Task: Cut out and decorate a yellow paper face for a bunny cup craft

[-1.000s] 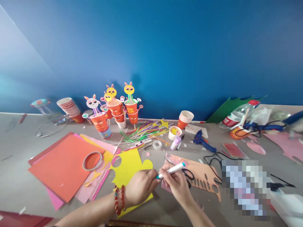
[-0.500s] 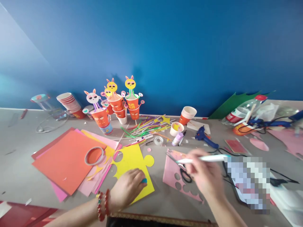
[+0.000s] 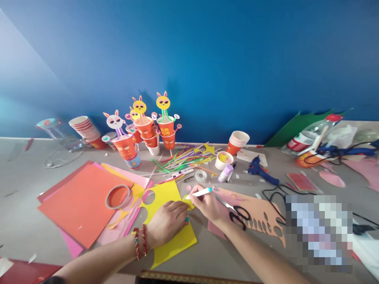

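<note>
White marker (image 3: 201, 192) gripped in right hand (image 3: 209, 203), tip at yellow circle (image 3: 188, 202). Teal cap (image 3: 186, 219) apparently held by left hand (image 3: 168, 221) (mostly hidden), fingers bent over yellow sheet (image 3: 174, 240). Scissors (image 3: 235, 211) placed beside right wrist.

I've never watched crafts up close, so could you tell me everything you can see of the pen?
The pen looks like a slim plastic marker: straight, smooth white barrel, blue-green end. It slants in the fingers of the right hand, coloured end raised, other end down at the small yellow paper disc. The tip is too small to judge. A blue-green bit by the left hand may be its cap.
</note>
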Motion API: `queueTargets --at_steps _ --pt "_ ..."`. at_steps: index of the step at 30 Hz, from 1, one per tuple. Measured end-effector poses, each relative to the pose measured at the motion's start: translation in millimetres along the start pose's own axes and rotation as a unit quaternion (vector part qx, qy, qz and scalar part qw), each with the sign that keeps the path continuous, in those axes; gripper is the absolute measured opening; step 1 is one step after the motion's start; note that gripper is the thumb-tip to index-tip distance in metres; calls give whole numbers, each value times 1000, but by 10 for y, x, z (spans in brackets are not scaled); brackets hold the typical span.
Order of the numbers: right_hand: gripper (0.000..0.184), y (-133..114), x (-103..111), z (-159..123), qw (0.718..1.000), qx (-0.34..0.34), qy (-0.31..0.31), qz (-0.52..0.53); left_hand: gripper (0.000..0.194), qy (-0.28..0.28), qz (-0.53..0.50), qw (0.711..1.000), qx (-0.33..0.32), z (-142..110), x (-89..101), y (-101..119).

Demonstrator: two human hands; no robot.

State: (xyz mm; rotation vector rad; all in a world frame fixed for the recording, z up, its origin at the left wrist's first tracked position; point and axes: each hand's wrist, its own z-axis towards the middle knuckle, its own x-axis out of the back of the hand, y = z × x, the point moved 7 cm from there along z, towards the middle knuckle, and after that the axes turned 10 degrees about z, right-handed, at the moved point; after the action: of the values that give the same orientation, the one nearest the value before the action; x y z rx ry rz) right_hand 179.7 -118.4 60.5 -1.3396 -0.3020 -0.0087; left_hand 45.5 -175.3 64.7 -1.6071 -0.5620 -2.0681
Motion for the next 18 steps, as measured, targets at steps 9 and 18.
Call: queueTargets --at_steps 9,18 --pt "21 196 -38 -33 1000 -8 0 -14 13 -10 -5 1000 9 -56 -70 -5" --pt "21 183 -71 -18 999 -14 -13 -42 14 4 -22 1000 10 -59 -36 -25"
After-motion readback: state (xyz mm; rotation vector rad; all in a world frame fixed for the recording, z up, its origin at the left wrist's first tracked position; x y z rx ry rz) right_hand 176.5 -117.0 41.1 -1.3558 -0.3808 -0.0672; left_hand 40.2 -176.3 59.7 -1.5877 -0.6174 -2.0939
